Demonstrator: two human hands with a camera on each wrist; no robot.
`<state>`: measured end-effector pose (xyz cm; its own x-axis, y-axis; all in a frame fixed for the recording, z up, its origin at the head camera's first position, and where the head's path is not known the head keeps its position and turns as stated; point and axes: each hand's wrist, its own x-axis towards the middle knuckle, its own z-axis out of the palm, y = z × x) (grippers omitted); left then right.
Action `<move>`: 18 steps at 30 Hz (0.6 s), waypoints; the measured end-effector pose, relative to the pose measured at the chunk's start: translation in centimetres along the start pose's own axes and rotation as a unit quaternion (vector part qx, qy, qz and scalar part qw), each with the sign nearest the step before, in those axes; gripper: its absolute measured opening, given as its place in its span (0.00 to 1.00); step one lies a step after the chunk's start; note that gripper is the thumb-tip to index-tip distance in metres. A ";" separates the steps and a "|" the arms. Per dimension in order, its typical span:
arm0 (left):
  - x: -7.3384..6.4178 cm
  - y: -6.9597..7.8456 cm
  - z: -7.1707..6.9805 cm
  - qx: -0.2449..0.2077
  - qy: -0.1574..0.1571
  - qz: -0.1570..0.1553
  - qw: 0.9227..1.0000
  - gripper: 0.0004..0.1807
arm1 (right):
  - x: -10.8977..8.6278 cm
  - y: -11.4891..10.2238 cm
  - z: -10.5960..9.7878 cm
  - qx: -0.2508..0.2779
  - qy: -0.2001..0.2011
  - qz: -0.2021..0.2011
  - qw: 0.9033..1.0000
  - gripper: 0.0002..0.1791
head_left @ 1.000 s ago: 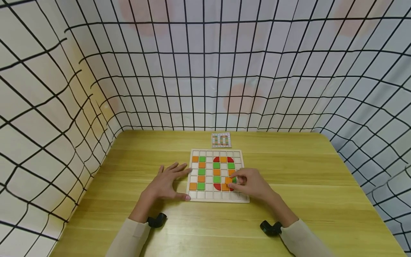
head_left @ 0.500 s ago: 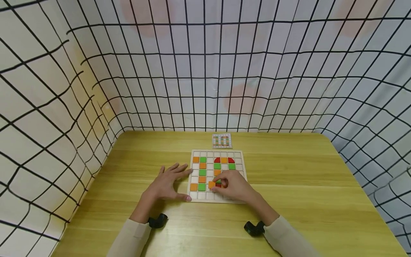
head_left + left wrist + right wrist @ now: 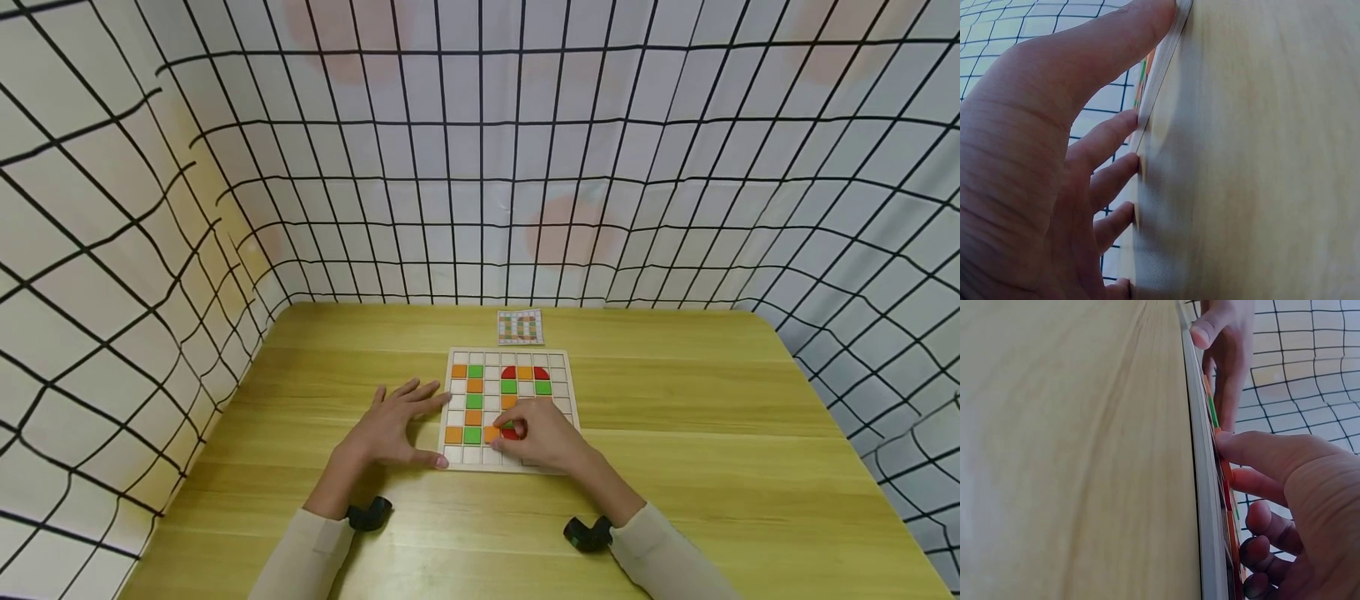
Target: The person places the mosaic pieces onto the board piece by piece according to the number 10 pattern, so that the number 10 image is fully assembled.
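A light wooden grid board (image 3: 471, 456) lies on the table, set with green and orange square tiles and red rounded ones. My right hand (image 3: 551, 433) pinches an orange square tile (image 3: 491, 435) between thumb and forefinger, down at a cell in the lower part of the board, right beside a green tile (image 3: 472, 436). The right hand covers several tiles on the board's lower right. With fingers spread, my left hand (image 3: 386, 429) touches the board's left edge with thumb and forefinger. In the left wrist view, its thumb (image 3: 1104, 47) rests against the board's rim (image 3: 1163, 69).
Behind the board lies a small card (image 3: 520, 327) printed with a coloured grid pattern. The wooden table (image 3: 675, 375) is enclosed at the back and sides by black netting (image 3: 480, 179) before a pale sheet. Black wrist devices (image 3: 588, 535) sit at both cuffs.
My right hand has carried the orange tile leftward across the board from its right-hand columns, then lowered it slightly at a cell beside the green tile. The left hand has stayed in place.
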<state>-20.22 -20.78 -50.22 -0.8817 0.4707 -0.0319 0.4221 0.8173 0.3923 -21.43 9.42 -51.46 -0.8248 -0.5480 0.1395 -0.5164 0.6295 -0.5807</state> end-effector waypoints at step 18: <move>0.1 -0.2 0.3 -0.002 -0.002 -0.001 1.000 0.59 | -0.4 0.0 -0.4 0.017 -0.003 0.002 1.000 0.16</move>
